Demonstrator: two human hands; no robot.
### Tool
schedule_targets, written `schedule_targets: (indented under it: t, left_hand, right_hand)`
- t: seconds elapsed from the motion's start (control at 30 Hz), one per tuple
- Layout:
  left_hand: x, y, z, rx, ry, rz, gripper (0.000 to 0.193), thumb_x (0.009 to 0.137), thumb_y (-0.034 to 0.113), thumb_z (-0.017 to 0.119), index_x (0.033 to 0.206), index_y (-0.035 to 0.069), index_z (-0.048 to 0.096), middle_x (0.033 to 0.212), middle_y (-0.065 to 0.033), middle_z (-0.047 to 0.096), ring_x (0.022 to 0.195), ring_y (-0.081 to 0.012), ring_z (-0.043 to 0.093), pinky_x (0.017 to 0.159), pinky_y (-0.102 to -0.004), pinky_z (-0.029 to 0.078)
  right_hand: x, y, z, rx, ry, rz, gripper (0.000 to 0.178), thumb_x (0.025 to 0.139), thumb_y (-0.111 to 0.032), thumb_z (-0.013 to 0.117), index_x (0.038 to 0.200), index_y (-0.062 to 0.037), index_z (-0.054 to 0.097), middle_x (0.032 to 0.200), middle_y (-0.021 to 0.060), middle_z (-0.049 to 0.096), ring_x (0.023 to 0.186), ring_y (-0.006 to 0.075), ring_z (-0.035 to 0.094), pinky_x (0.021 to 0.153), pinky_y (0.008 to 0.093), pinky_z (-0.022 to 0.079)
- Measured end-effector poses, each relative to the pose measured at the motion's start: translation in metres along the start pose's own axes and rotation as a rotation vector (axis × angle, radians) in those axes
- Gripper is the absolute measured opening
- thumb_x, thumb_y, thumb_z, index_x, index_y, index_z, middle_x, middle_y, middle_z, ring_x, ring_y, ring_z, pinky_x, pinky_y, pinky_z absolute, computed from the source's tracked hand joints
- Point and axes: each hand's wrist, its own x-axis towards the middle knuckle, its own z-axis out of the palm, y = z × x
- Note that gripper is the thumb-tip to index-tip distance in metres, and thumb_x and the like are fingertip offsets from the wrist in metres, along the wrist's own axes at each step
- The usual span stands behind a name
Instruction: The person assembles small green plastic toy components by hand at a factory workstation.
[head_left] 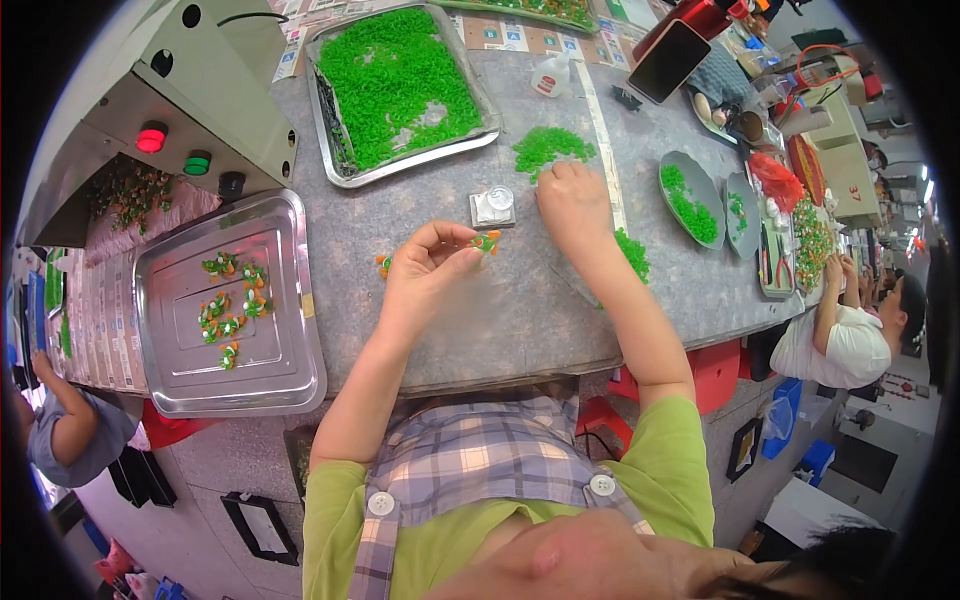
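Note:
My left hand (pixel 430 272) pinches a small green and orange figurine (pixel 487 242) between thumb and fingertips, just above the table. My right hand (pixel 575 200) is closed, knuckles up, at the near edge of a loose pile of green pieces (pixel 553 147). Its fingertips are hidden, so what they grip cannot be made out. Between the hands and slightly beyond them sits a small round clear dish (pixel 495 203) on a square block. Another orange and green piece (pixel 383 265) peeks out beside my left hand. A second green heap (pixel 632 255) is partly covered by my right forearm.
A metal tray (pixel 308 345) at left carries several similar figurines, under a grey machine (pixel 200 90) with red and green buttons. Farther back stands a tray (pixel 490 132) full of green pieces. Grey dishes (pixel 712 163), a white bottle (pixel 550 75) and a phone (pixel 670 62) lie right.

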Motion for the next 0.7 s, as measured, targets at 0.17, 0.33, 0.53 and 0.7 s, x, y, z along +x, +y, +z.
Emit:
schedule_targets:
  t: [0.17,0.33,0.53,0.7]
  left_hand:
    - [-0.001,0.002,0.002,0.015,-0.005,0.03,0.016,0.076,0.008,0.061,0.09,0.004,0.054,0.077,-0.0011,0.057,0.069,-0.0074,0.054,0.063,-0.0209,0.045]
    - [-0.004,0.004,0.003,0.0,-0.001,0.023,0.012,0.076,0.009,0.062,0.085,0.005,0.056,0.075,-0.0001,0.058,0.068,-0.007,0.054,0.064,-0.0213,0.045]
    - [-0.006,0.004,0.011,0.49,0.068,0.31,0.011,0.072,0.005,0.063,0.082,0.004,0.06,0.079,-0.0033,0.057,0.072,-0.0118,0.056,0.065,-0.0231,0.046]
    - [-0.008,0.007,0.015,0.65,0.122,0.5,0.013,0.069,0.002,0.063,0.081,0.004,0.06,0.08,-0.0063,0.056,0.073,-0.0157,0.057,0.062,-0.0252,0.047]
  right_hand:
    - [0.007,-0.005,-0.005,-0.13,0.014,-0.042,0.005,0.061,-0.009,0.054,0.062,-0.0061,0.058,0.064,0.0066,0.054,0.066,0.0217,0.055,0.059,0.0354,0.043]
    - [-0.003,-0.009,-0.07,1.121,-0.186,0.265,0.004,0.07,-0.003,0.058,0.072,-0.0014,0.055,0.067,-0.0003,0.05,0.07,0.009,0.049,0.06,0.0222,0.039]
    - [-0.028,-0.039,-0.057,1.837,-0.344,0.395,0.011,0.076,-0.008,0.059,0.085,-0.0031,0.055,0.078,-0.0022,0.052,0.075,0.0048,0.046,0.067,0.0183,0.036]
    - [-0.035,-0.051,-0.049,1.984,-0.279,0.518,0.011,0.077,-0.01,0.059,0.084,-0.0039,0.055,0.079,-0.0026,0.052,0.075,0.0048,0.046,0.068,0.0182,0.036]
